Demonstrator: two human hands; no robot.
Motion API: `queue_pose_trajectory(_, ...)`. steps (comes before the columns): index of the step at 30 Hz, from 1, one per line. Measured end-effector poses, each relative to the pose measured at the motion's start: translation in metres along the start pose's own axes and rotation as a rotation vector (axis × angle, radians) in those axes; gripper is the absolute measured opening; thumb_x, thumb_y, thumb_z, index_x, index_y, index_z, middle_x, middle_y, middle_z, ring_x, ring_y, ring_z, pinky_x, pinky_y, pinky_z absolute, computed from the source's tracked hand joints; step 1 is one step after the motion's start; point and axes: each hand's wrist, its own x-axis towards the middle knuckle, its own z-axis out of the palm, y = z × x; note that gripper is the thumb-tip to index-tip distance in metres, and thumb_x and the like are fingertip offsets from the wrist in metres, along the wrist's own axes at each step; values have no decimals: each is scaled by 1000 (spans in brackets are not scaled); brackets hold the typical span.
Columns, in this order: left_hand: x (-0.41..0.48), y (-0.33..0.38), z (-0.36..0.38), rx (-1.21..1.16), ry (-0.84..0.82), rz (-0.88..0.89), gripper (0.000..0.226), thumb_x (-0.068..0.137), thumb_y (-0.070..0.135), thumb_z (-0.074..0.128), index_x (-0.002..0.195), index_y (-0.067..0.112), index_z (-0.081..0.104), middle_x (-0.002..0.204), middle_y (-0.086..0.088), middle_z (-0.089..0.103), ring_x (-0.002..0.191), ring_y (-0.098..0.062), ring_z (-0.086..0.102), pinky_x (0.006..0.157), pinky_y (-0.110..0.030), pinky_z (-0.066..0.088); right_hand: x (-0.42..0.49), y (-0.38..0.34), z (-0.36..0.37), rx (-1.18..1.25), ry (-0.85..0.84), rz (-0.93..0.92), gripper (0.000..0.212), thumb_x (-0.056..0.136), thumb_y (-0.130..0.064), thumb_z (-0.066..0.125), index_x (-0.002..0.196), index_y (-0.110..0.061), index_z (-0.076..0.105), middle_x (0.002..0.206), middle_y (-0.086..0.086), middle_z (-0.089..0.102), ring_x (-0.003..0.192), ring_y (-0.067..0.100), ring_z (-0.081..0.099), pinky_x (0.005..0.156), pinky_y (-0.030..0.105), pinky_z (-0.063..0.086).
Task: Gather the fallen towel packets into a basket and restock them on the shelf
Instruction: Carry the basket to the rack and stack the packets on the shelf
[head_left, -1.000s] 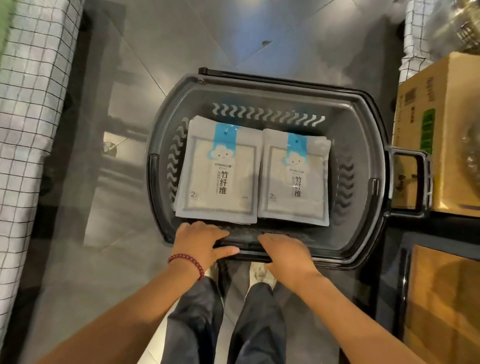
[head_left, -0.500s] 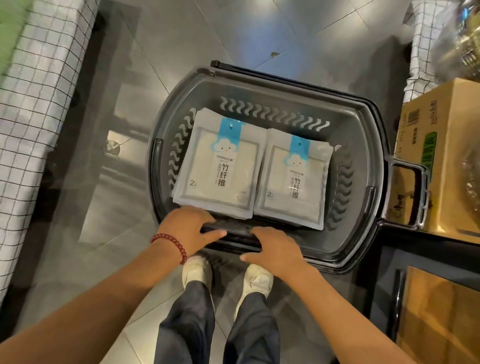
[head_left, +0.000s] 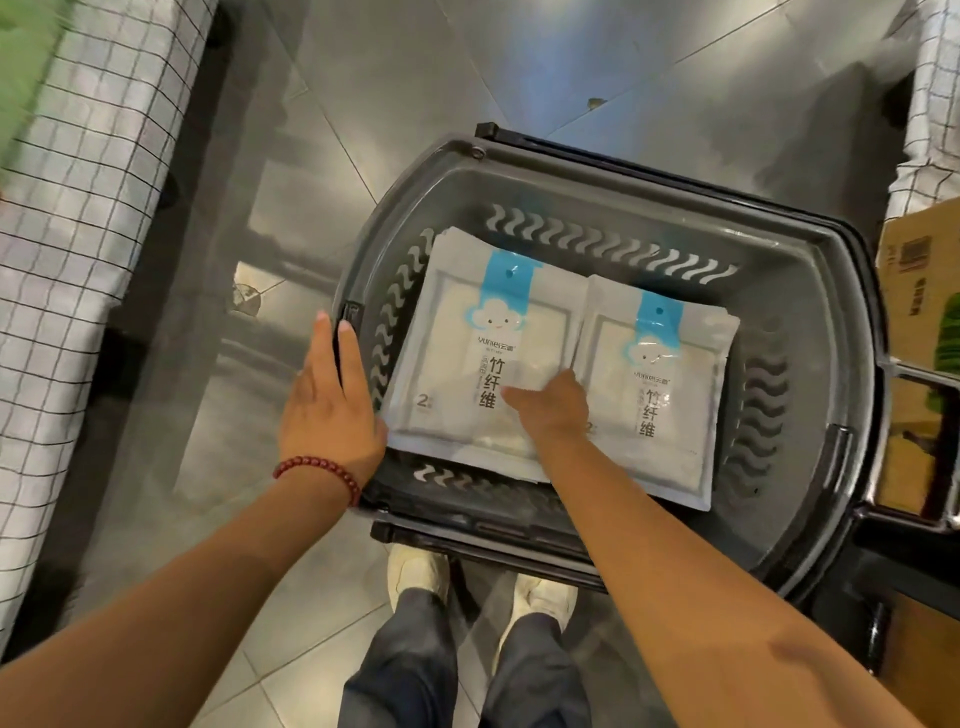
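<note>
Your left hand (head_left: 332, 410) lay flat, fingers straight, against the 9 o'clock rim of the basket (head_left: 805, 291), while your right hand (head_left: 553, 410) reached between the left packet stack (head_left: 467, 338) and the right packet stack (head_left: 670, 415) at 3 o'clock inside it, thumb on the left one and fingertips hidden, so its grip couldn't be told.

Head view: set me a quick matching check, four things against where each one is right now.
Things:
1. left hand
2. right hand
3. cardboard box
4. shoes

Places:
A. on the towel packets inside the basket
B. at the view's right edge, beside the basket
C. on the floor tiles
D. flat against the basket's left rim

Pairs: 1-D, 2-A, 3-B, 4-C
</note>
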Motion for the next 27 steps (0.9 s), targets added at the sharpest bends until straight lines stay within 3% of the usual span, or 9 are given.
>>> queue_pose_trajectory(6,2,-1,1,-30,-55,-20,93,81,16,63,148,0,0,155,-20,-6,130,-40,32,105,-45,37,-22,1,15,149,236,-95,45,85,-15,65,124,-2,47,122,10,57,110,25,57,82,23,45)
queue_pose_trajectory(10,5,-4,-7,-131,-81,8,89,82,15,65,149,2,6,156,-18,-2,138,-39,20,112,-47,26,-22,-3,-2,402,112,-21,23,85,-16,68,102,-7,56,91,0,60,91,22,58,68,24,48)
queue_pose_trajectory(13,6,-9,-21,-291,14,-24,70,86,26,63,144,7,31,155,-11,18,138,-30,26,111,-44,28,-33,6,-19,417,47,-142,26,91,-11,59,117,-6,56,96,-9,55,99,11,51,85,22,44)
queue_pose_trajectory(15,6,-9,-33,-400,115,-52,59,85,33,64,137,12,44,147,-4,34,130,-21,39,106,-40,36,-46,12,-29,509,22,-192,29,92,-6,56,121,-7,56,105,-7,61,104,10,56,92,26,47)
queue_pose_trajectory(17,9,-5,-47,-524,121,-89,58,79,44,66,128,17,51,127,1,53,105,-9,53,90,-31,47,-55,16,-38,608,-6,-221,22,91,-2,57,105,-18,62,105,-1,67,95,8,63,75,20,54)
queue_pose_trajectory(19,14,3,-59,-646,18,-180,60,69,53,71,117,18,58,101,6,62,82,-2,59,72,-19,47,-61,17,-42,680,-38,-254,28,89,2,58,93,-26,62,93,-6,70,86,7,66,65,15,52)
queue_pose_trajectory(21,19,9,-67,-848,-151,-302,53,58,53,76,95,19,62,86,8,67,69,-1,64,59,-13,47,-65,10,-40,739,-106,-248,32,88,5,56,95,-26,63,91,-8,72,87,7,67,66,17,53)
queue_pose_trajectory(24,21,8,-73,-1193,-411,-437,33,58,39,79,86,25,69,83,6,74,71,-5,69,59,-20,52,-66,-7,-23,743,-232,-204,31,88,4,56,98,-25,61,94,-8,73,92,10,68,69,19,54)
queue_pose_trajectory(27,28,-2,-75,-1176,-370,-450,16,72,15,77,81,24,67,79,8,71,66,-5,68,59,-24,53,-48,-20,-7,509,-216,-169,25,90,-10,58,111,-21,56,113,-1,64,105,16,61,82,24,50)
